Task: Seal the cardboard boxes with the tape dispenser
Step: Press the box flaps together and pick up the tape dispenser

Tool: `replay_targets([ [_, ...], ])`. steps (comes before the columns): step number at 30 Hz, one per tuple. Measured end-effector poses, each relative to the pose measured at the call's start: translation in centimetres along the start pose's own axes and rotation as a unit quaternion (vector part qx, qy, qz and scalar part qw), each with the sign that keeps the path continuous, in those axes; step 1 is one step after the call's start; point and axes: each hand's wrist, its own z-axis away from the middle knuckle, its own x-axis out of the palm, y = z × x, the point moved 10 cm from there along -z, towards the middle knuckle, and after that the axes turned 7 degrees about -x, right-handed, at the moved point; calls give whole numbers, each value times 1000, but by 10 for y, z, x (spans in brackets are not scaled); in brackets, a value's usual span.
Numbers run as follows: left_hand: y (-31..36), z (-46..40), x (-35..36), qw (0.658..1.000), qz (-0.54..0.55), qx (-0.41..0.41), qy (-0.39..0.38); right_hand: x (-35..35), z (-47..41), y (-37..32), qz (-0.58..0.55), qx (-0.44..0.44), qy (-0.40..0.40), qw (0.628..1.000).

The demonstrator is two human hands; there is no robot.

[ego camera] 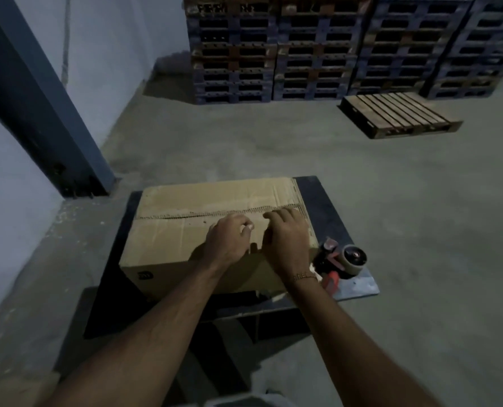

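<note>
Brown corrugated cardboard box (185,230) on a dark low table (326,207), top flaps folded down and meeting along a ragged seam across the lid; no tape visible on that seam; small dark printed mark on the near side face, lower left.

Left hand (229,242) on the near flap, fingers curled in loosely, thumb tucked against them, gripping nothing; right hand (288,245) just beside it, palm down, fingers bent with tips reaching the seam, likewise empty; thin chain bracelet (304,277) at the right wrist; both forearms bare, covering the near right corner of the box and part of its front face.

Tape dispenser (342,261) lying on the table just right of the box, at its near right corner; red handle toward the viewer, roll of tape on the far side; partly hidden behind the right wrist; touched by neither hand; paler grey sheet (361,284) under it at the table's corner.

Grey concrete floor (244,148) all round; dark steel column (39,113) against the pale wall at left; stacked pallets (317,48), blue and wooden, along the back wall; single wooden pallet (399,114) flat on the floor before them, well apart from the table.
</note>
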Motion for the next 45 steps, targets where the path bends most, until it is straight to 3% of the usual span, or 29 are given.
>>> replay_targets([
  [2,11,4,14,999,37,14,-18,-44,33,24,-46,46,105,992],
  [5,34,10,35,996,71,37,-39,-41,79,96,-106,204,130,965],
  [8,63,20,56,992,84,66,-61,-6,132,169,-157,374,90,909],
  [11,86,30,76,988,85,89,-88,43,174,219,-156,472,-32,867],
  [14,99,35,87,987,71,107,-92,96,204,259,-144,484,-166,847],
  [18,99,35,88,990,60,107,-70,136,221,289,-133,460,-261,838],
  [22,93,37,95,990,29,113,-78,139,199,284,-142,415,-274,856],
  [28,87,42,110,991,-4,107,-76,140,190,288,-218,492,-257,803],
  [31,88,40,108,992,1,99,-73,148,197,290,-318,552,-208,742],
  [38,79,28,107,995,74,25,-68,127,166,260,-627,622,22,469],
  [40,75,23,107,992,109,-22,-67,111,163,257,-643,616,26,455],
  [45,65,8,103,967,217,-127,-51,65,145,239,-691,554,3,464],
])
